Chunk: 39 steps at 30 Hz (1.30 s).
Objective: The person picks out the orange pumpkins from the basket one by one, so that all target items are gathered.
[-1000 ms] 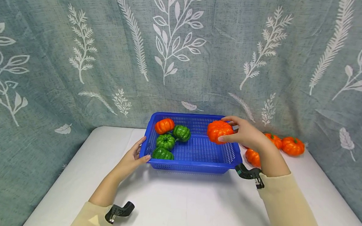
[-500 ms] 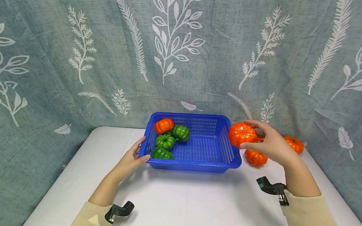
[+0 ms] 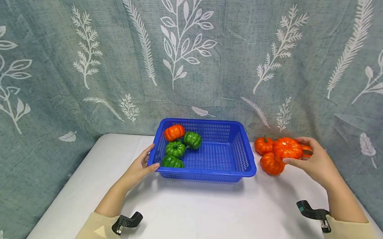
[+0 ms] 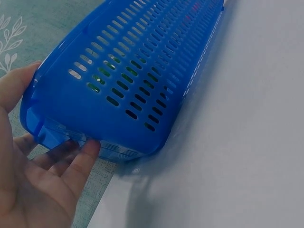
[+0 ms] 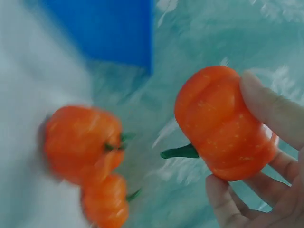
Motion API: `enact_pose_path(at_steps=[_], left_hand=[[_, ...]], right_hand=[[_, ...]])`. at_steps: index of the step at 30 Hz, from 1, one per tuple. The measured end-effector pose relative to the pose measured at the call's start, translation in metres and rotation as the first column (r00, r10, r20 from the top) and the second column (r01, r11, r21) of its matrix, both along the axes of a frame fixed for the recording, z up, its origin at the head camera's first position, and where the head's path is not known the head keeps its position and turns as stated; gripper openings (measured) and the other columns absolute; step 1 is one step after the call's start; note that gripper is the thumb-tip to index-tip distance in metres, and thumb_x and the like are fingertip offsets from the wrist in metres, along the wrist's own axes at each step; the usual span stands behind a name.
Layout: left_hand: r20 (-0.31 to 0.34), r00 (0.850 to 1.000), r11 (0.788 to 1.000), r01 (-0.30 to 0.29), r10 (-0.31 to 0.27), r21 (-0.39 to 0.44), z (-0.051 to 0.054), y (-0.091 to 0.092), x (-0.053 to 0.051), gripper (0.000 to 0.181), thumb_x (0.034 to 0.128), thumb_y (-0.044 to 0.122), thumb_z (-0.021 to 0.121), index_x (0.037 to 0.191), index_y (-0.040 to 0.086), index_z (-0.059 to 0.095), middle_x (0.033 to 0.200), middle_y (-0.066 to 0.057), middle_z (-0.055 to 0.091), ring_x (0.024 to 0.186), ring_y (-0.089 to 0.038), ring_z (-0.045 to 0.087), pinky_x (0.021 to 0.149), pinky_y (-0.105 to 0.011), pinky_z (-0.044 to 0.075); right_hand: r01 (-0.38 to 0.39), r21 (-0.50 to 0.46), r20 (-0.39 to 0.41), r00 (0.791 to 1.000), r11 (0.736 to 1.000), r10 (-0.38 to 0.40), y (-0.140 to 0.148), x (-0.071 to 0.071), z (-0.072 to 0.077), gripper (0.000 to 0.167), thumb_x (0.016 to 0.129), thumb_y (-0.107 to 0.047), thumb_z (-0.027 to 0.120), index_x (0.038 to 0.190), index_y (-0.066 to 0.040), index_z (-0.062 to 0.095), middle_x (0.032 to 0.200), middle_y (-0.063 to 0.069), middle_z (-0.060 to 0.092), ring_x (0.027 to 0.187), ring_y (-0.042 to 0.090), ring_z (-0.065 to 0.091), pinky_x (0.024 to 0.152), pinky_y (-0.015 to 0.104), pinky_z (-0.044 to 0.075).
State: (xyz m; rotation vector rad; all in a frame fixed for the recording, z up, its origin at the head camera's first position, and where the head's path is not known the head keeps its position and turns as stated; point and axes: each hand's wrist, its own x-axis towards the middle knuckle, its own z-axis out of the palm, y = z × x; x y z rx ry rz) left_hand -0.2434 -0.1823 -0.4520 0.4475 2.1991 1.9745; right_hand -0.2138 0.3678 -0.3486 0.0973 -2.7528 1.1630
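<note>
My right hand [image 3: 317, 164] holds an orange pumpkin [image 3: 287, 148] between thumb and fingers, right of the blue basket [image 3: 205, 172]. In the right wrist view the held pumpkin [image 5: 225, 123] shows its green stem, with the hand [image 5: 280, 180] gripping its far side. Two more orange pumpkins, one behind [image 3: 263, 145] and one nearer [image 3: 271, 164], sit beside it on the table. My left hand [image 3: 137, 172] grips the basket's left end; in the left wrist view its fingers [image 4: 83, 164] touch the blue wall. Inside, at the left, lie an orange pumpkin [image 3: 174, 132] and several green ones [image 3: 175, 149].
A white-covered table [image 3: 193, 210] lies under the basket. Behind it hangs a grey-green curtain [image 3: 227, 63] with white leaf patterns. Black wrist devices sit at both cuffs, left [image 3: 127, 222] and right [image 3: 314, 214].
My right hand has carried the orange pumpkin rightward, from over the basket to above the table by the other orange pumpkins. The left hand and basket have stayed in place.
</note>
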Motion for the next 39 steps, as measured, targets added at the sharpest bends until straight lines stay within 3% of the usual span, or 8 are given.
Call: enact_pose_path(at_steps=[5, 8, 12, 15, 16, 23, 30, 39], left_hand=[[-0.003, 1.0, 1.0, 0.006, -0.006, 0.013, -0.001, 0.0, 0.0, 0.086, 0.0969, 0.021, 0.068, 0.162, 0.017, 0.012, 0.157, -0.026, 0.03, 0.14, -0.041, 0.038, 0.099, -0.027, 0.049], [-0.003, 1.0, 1.0, 0.013, -0.013, 0.028, -0.002, 0.0, -0.001, 0.086, 0.0972, 0.018, 0.067, 0.162, 0.016, 0.011, 0.156, -0.027, 0.032, 0.139, -0.042, 0.04, 0.097, -0.024, 0.049], [-0.001, 0.999, 0.998, 0.034, -0.034, 0.057, -0.002, 0.0, -0.002, 0.086, 0.0976, 0.017, 0.066, 0.162, 0.016, 0.01, 0.155, -0.029, 0.032, 0.138, -0.044, 0.04, 0.096, -0.023, 0.05], [0.0, 0.999, 0.997, 0.039, -0.039, 0.067, -0.003, 0.001, -0.002, 0.086, 0.0975, 0.017, 0.067, 0.162, 0.015, 0.01, 0.155, -0.029, 0.031, 0.138, -0.044, 0.04, 0.096, -0.023, 0.05], [0.002, 0.999, 0.997, 0.038, -0.038, 0.067, -0.003, 0.001, -0.003, 0.086, 0.0974, 0.017, 0.067, 0.162, 0.016, 0.01, 0.155, -0.029, 0.031, 0.138, -0.044, 0.04, 0.096, -0.023, 0.049], [-0.005, 1.0, 0.998, 0.025, -0.025, 0.05, -0.003, 0.0, -0.002, 0.085, 0.0982, 0.015, 0.066, 0.162, 0.016, 0.01, 0.155, -0.028, 0.032, 0.138, -0.043, 0.04, 0.097, -0.023, 0.049], [-0.002, 1.0, 1.0, 0.0, 0.0, 0.01, -0.003, 0.0, -0.002, 0.084, 0.0977, 0.013, 0.065, 0.162, 0.017, 0.012, 0.157, -0.026, 0.031, 0.139, -0.041, 0.04, 0.1, -0.026, 0.048], [-0.005, 1.0, 1.0, 0.006, -0.005, 0.02, -0.002, 0.0, -0.002, 0.084, 0.0973, 0.015, 0.067, 0.162, 0.019, 0.014, 0.157, -0.025, 0.031, 0.14, -0.041, 0.04, 0.1, -0.028, 0.048]], right_hand=[[0.036, 0.039, -0.012, 0.999, 0.999, -0.036, 0.028, -0.005, -0.019, 0.09, 0.082, -0.037, 0.084, 0.148, 0.001, 0.036, 0.136, 0.029, 0.048, 0.113, 0.037, 0.055, 0.067, 0.011, 0.046], [0.054, 0.076, -0.021, 0.998, 0.996, -0.052, 0.043, -0.008, -0.03, 0.089, 0.082, -0.035, 0.084, 0.148, 0.002, 0.037, 0.134, 0.032, 0.05, 0.11, 0.04, 0.056, 0.066, 0.012, 0.046], [0.066, 0.142, 0.012, 0.998, 0.988, -0.068, 0.058, -0.013, -0.041, 0.093, 0.082, -0.038, 0.083, 0.149, 0.005, 0.036, 0.135, 0.04, 0.045, 0.114, 0.054, 0.051, 0.078, 0.039, 0.054], [0.074, 0.194, 0.03, 0.996, 0.978, -0.081, 0.067, -0.017, -0.049, 0.094, 0.083, -0.04, 0.082, 0.149, 0.006, 0.035, 0.135, 0.044, 0.042, 0.115, 0.058, 0.047, 0.083, 0.062, 0.048], [0.075, 0.205, 0.031, 0.996, 0.976, -0.083, 0.069, -0.018, -0.052, 0.093, 0.083, -0.04, 0.082, 0.148, 0.007, 0.035, 0.134, 0.045, 0.042, 0.115, 0.058, 0.047, 0.084, 0.064, 0.046], [0.069, 0.281, 0.017, 0.997, 0.957, -0.076, 0.08, -0.024, -0.066, 0.086, 0.081, -0.029, 0.084, 0.143, 0.011, 0.039, 0.126, 0.047, 0.046, 0.11, 0.061, 0.047, 0.086, 0.068, 0.041], [0.068, 0.344, 0.128, 0.985, 0.937, -0.118, 0.089, -0.027, -0.069, 0.089, 0.079, -0.032, 0.083, 0.142, 0.012, 0.037, 0.136, 0.052, 0.03, 0.118, 0.07, 0.031, 0.093, 0.08, 0.029], [0.057, 0.368, 0.108, 0.989, 0.928, -0.104, 0.084, -0.028, -0.069, 0.081, 0.083, -0.031, 0.078, 0.137, 0.014, 0.039, 0.131, 0.048, 0.038, 0.109, 0.069, 0.036, 0.09, 0.077, 0.034]])
